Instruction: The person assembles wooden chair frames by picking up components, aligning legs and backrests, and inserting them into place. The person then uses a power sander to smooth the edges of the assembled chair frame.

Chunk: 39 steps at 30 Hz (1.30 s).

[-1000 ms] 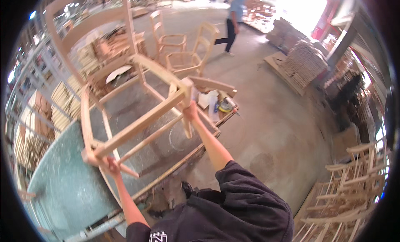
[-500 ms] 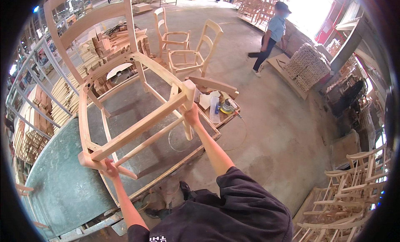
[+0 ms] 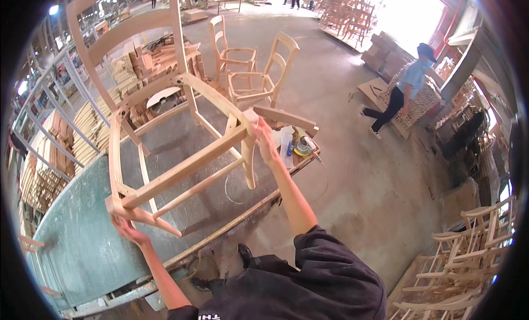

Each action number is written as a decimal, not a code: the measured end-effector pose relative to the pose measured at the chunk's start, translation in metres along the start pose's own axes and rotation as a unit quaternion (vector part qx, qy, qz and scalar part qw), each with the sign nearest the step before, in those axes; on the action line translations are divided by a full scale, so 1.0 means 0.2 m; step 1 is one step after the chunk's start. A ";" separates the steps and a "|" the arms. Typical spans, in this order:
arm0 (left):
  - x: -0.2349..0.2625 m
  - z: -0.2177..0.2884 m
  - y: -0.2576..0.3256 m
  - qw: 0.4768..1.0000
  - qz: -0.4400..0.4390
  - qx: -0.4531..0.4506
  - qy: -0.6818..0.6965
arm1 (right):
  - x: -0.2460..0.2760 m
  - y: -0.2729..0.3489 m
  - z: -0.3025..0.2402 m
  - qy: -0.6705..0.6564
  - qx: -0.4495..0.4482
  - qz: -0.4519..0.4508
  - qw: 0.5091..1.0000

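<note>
Sticks of wood (image 3: 91, 133) lie in piles at the upper left of the frame. Below them, at the lower left, is a big green board (image 3: 77, 226) with a curved edge. Next comes the left hand (image 3: 128, 230), which touches the near left corner of a bare wood chair (image 3: 184, 168); I cannot tell if its fingers close around the wood. The chair has no seat and fills the left middle of the frame, over a gray table (image 3: 204, 212) with a wood edge. One front foot is near that edge, so a hard pull toward the body could make it slip off and tip the chair.

Two more chairs (image 3: 278, 80) stand at the top middle. The right hand (image 3: 265, 141) lies on the near right corner; I cannot tell if the fingers curl behind it. If one hand pushes harder, the chair could twist and bump the yellow round tool (image 3: 302, 147) just to the right. A person in a blue shirt (image 3: 413, 80) is at the upper right, well apart. Chair frames (image 3: 457, 265) crowd the lower right.
</note>
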<state>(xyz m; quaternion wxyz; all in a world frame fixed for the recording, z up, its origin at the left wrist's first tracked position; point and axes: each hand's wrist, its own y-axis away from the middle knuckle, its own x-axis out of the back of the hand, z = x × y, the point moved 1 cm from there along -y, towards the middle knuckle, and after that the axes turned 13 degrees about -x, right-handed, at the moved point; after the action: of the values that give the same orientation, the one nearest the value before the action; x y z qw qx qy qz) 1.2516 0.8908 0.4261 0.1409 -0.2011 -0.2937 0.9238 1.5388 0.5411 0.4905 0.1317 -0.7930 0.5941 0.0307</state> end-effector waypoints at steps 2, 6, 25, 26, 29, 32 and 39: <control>0.00 0.03 -0.09 0.999 0.014 0.037 -0.007 | -0.02 -0.02 -0.09 0.079 -0.069 0.028 0.994; -0.05 0.12 -0.17 0.995 -0.032 0.046 -0.077 | 0.00 -0.08 -0.02 0.031 -0.111 0.070 0.991; -0.17 0.18 -0.24 0.998 -0.027 0.054 -0.035 | -0.05 -0.12 0.06 -0.036 -0.101 0.133 0.985; -0.16 0.17 -0.25 0.997 -0.048 0.037 -0.044 | -0.02 -0.14 0.09 -0.028 -0.099 0.126 0.987; -0.16 0.15 -0.24 0.996 -0.064 0.033 -0.047 | 0.01 -0.15 0.15 -0.015 -0.098 0.114 0.989; -0.15 0.16 -0.23 0.996 -0.051 0.044 -0.053 | -0.04 -0.11 0.06 0.004 -0.113 0.105 0.988; -0.18 0.16 -0.22 0.997 -0.045 0.028 -0.065 | -0.01 -0.14 0.13 -0.011 -0.110 0.125 0.986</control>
<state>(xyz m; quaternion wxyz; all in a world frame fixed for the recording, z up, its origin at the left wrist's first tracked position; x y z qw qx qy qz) 1.2738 0.8964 0.4874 0.1684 -0.1235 -0.2854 0.9354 1.5679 0.5570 0.4715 0.0450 -0.7220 0.6798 0.1209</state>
